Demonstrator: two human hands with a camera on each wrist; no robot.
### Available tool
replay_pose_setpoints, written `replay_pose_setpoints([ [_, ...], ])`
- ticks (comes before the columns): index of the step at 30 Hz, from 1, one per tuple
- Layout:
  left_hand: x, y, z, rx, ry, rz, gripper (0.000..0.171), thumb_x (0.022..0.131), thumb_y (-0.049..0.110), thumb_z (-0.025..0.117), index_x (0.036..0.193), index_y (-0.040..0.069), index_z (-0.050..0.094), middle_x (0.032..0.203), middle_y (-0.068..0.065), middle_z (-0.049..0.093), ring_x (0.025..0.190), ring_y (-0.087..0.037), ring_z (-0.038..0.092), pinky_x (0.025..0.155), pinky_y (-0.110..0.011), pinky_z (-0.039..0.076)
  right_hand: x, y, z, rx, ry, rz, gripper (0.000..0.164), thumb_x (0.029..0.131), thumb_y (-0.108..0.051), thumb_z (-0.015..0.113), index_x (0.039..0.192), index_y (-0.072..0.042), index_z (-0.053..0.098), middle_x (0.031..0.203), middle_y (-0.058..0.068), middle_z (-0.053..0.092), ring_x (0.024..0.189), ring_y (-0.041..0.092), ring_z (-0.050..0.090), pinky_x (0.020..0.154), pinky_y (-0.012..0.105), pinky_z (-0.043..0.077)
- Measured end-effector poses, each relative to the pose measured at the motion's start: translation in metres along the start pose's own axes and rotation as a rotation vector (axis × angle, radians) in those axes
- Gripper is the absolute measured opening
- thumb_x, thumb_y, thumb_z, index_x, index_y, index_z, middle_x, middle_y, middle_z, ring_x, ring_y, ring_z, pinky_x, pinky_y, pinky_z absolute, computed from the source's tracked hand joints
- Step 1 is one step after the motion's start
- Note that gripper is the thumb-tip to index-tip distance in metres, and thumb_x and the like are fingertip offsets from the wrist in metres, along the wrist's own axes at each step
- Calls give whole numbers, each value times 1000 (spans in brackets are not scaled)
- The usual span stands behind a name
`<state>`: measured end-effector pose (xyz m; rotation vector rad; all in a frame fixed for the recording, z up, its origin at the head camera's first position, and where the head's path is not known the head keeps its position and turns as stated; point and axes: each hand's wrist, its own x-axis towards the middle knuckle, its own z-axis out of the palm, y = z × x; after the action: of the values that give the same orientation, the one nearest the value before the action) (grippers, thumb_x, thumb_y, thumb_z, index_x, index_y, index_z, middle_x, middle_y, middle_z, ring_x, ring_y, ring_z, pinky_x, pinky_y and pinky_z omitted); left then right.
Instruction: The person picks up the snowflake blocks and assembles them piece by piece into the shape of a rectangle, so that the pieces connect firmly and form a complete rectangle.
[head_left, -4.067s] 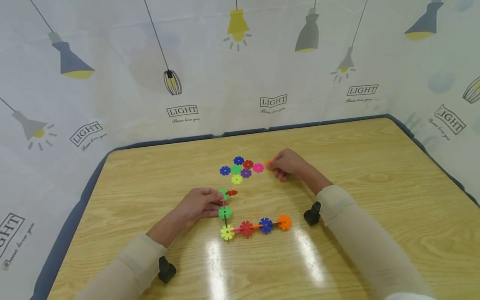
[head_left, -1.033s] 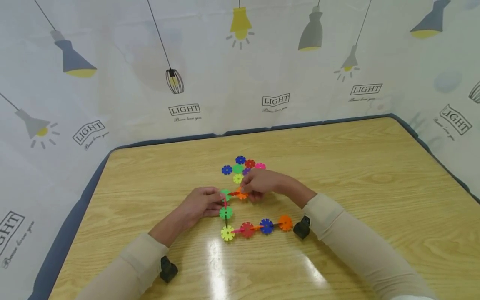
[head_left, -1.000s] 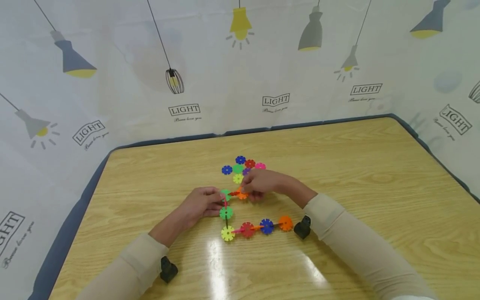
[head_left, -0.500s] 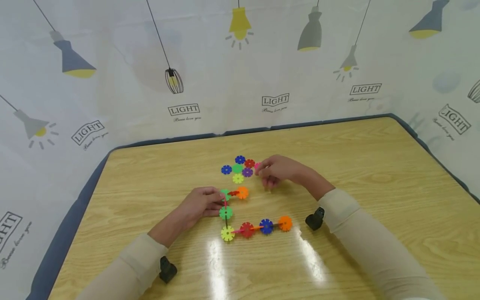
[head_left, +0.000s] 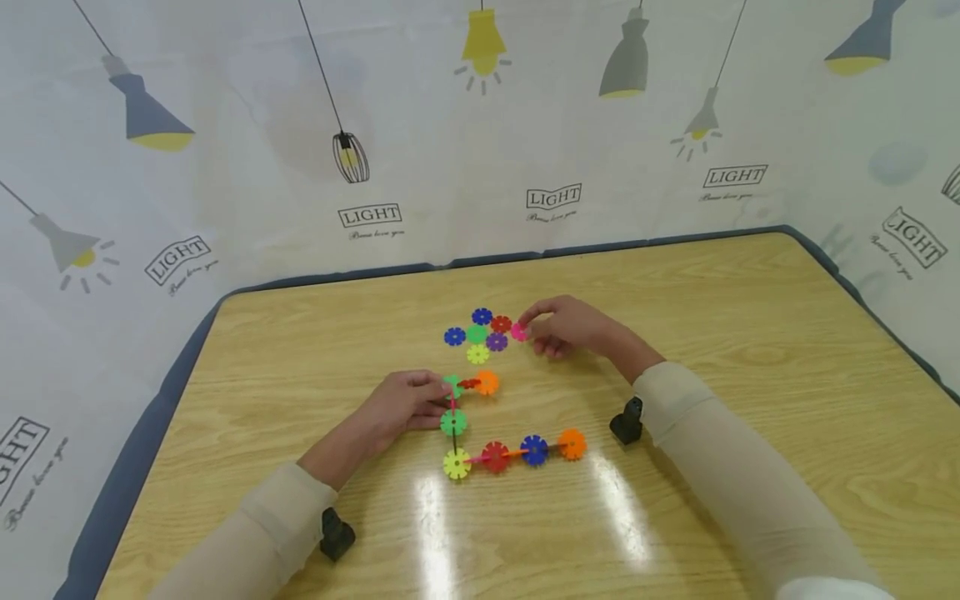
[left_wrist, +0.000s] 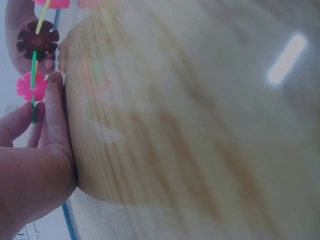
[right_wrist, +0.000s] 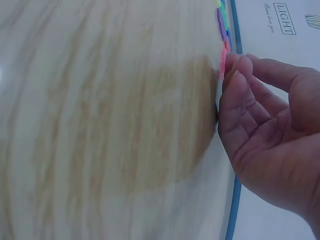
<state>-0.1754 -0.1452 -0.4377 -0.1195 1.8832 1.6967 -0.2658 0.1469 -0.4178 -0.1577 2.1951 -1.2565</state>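
Notched plastic interlocking discs form a bent chain on the table. In the head view, my left hand (head_left: 401, 406) lies at the chain's upper corner and pinches a green interlocking disc (head_left: 452, 387). The left wrist view shows its thumb and fingers at a green disc (left_wrist: 33, 115) set edgewise in a pink one (left_wrist: 31, 87). A red disc and an orange disc (head_left: 487, 382) continue right from that corner. My right hand (head_left: 573, 327) pinches the edge of a pink interlocking disc (head_left: 519, 332), which lies flat beside the loose discs. Its fingers partly cover it.
Loose discs lie behind the chain, among them blue (head_left: 454, 337), purple (head_left: 497, 342) and yellow (head_left: 477, 354). The chain's lower row ends in an orange disc (head_left: 573, 444). The wooden table (head_left: 712, 308) meets a lamp-printed curtain (head_left: 450, 158) at its back edge.
My right hand brought the orange disc from the loose group to the red disc on the chain, let go, and moved back to the pink disc. The left hand stayed in place.
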Motion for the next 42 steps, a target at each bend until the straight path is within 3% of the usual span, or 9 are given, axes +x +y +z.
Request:
replay_pose_setpoints([
  [7, 0, 0, 0, 1, -13, 11, 22, 98, 19, 59, 109, 1, 63, 97, -8, 69, 81, -15, 67, 76, -30, 58, 8, 3, 8, -106, 79, -17, 30, 95, -18, 61, 124, -12, 58, 70, 7, 62, 52, 16, 55, 51, 27, 52],
  [12, -1, 0, 0, -9, -10, 9, 22, 98, 18, 59, 110, 0, 62, 95, -7, 69, 80, -14, 67, 75, -30, 58, 6, -4, 13, -193, 120, -13, 27, 92, -19, 66, 115, -7, 57, 66, 5, 59, 51, 16, 54, 50, 27, 50],
  [22, -1, 0, 0, -21, -8, 9, 22, 98, 17, 60, 111, 0, 63, 95, -7, 70, 79, -15, 67, 75, -30, 58, 2, -3, 11, -216, 114, 8, 25, 92, -22, 69, 98, -2, 55, 65, 4, 59, 54, 15, 55, 53, 26, 51],
  [31, -1, 0, -1, -28, -26, 17, 17, 98, 14, 59, 106, 1, 66, 91, -6, 70, 76, -13, 67, 71, -27, 58, -9, 2, 13, -220, 106, -65, 20, 97, -23, 61, 97, -4, 58, 69, 7, 61, 56, 17, 59, 56, 29, 52],
  [42, -1, -2, -1, -19, -17, 22, 18, 98, 14, 57, 106, 0, 65, 92, -7, 70, 77, -14, 67, 72, -28, 58, -30, 2, 20, -271, 25, -118, 18, 95, -23, 64, 91, -6, 64, 76, 7, 65, 63, 18, 59, 62, 30, 52],
])
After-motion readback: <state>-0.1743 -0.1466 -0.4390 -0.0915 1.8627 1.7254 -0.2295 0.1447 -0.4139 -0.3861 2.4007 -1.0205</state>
